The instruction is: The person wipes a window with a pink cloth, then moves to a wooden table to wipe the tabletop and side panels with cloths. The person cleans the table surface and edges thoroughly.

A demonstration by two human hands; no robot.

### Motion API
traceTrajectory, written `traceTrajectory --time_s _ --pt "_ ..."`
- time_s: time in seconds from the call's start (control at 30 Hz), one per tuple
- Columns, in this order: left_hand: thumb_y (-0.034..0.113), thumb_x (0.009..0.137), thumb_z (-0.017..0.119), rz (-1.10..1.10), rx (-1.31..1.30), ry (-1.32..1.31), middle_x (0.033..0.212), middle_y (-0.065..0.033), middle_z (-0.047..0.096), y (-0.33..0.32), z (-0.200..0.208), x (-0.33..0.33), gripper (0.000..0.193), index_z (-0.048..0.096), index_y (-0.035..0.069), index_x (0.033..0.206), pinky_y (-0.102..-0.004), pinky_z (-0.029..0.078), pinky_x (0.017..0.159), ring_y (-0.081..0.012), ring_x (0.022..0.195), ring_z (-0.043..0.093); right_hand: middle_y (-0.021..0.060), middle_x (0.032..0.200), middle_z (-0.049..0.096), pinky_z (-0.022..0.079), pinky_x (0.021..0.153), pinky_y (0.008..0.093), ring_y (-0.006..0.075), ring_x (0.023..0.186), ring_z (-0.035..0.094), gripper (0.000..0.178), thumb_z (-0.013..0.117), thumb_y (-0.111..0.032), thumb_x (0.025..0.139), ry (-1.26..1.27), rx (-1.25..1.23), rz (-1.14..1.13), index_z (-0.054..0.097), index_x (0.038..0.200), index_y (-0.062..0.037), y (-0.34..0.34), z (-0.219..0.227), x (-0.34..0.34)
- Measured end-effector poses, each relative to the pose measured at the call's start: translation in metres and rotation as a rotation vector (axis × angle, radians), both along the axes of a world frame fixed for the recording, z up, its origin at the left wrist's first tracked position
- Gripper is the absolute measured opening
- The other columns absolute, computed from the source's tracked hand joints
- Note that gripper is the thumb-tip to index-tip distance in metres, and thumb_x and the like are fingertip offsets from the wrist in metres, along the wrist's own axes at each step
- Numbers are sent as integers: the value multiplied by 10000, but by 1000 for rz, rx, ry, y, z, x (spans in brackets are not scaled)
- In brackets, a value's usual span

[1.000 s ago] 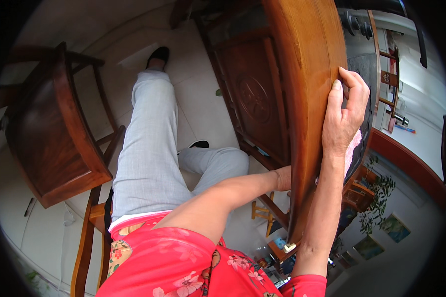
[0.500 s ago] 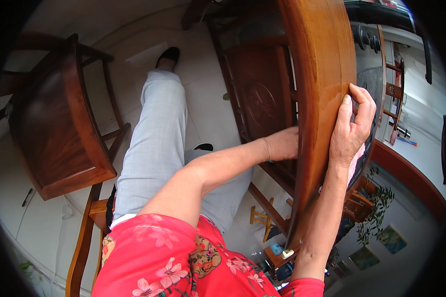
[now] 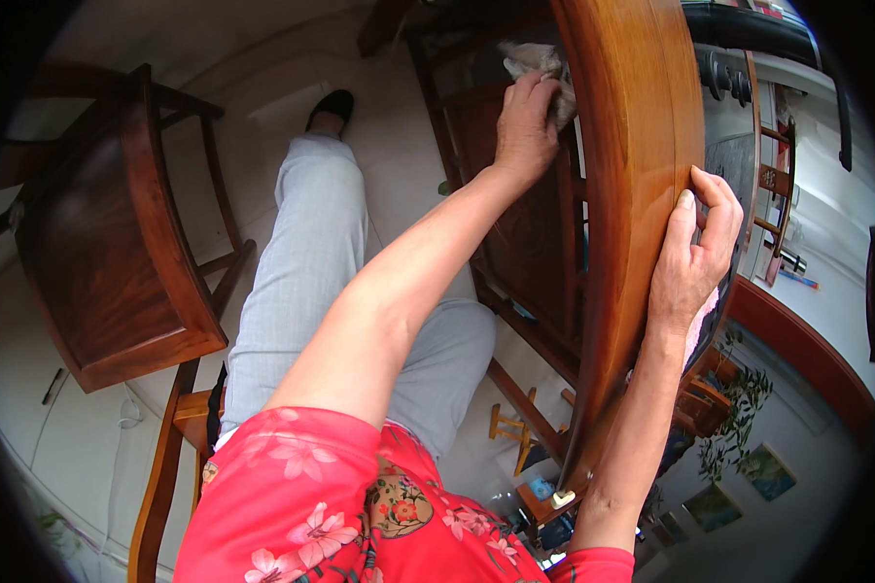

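Note:
My left hand [image 3: 528,131] is closed on a crumpled pale grey cloth [image 3: 533,58]. It reaches in beside the wooden table edge [image 3: 642,175], above a dark wooden chair with a carved panel [image 3: 525,248]. Part of the cloth lies behind my fingers. On the right, my right hand [image 3: 692,257] curls over the table's rounded brown edge, its thumb and fingertips pressed on the wood. Something pink [image 3: 698,325], partly hidden by the right wrist, lies next to it.
Another dark wooden chair [image 3: 117,233] stands at left on the pale tiled floor [image 3: 399,165]. My legs in light grey trousers [image 3: 311,243] stretch between the chairs. A small wooden stool [image 3: 515,428] stands lower down. Leafy plants [image 3: 744,398] show at right.
My left hand has come out from beneath the table edge and moved up and away, bringing the cloth into sight. The right hand keeps its place on the edge.

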State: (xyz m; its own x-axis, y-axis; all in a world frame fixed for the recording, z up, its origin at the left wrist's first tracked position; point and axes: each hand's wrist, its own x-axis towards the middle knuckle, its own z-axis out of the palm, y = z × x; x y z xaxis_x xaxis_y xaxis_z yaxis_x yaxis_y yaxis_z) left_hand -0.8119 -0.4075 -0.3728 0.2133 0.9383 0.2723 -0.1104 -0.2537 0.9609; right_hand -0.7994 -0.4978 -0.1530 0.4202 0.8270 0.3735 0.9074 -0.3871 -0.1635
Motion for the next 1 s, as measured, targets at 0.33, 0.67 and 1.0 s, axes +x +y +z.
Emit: traceTrajectory --time_s 0.33,0.67,1.0 --pt "-114 712 559 -485 -381 188 1486 -269 233 -86 36 -24 669 491 91 1345 -451 453 1020 -457 1329 319 116 1148 576 482 918 350 247 1063 580 216 561 -13 897 3 -1 -19 621 1104 -27 0 0 1" --pt "-79 694 600 -436 -213 208 1404 -221 336 -101 21 -33 699 471 89 1359 -484 464 934 -428 1230 420 120 1157 573 480 921 354 252 1066 579 218 563 -12 898 -39 -8 1 617 1109 -24 -3 -1 5" --pt "-57 674 609 -290 127 271 1268 -142 478 -38 8 -25 617 566 96 1271 -445 429 904 -357 1132 476 116 1152 574 498 894 336 230 1063 580 215 558 -5 905 -4 3 -2 616 1111 -23 1 0 3"
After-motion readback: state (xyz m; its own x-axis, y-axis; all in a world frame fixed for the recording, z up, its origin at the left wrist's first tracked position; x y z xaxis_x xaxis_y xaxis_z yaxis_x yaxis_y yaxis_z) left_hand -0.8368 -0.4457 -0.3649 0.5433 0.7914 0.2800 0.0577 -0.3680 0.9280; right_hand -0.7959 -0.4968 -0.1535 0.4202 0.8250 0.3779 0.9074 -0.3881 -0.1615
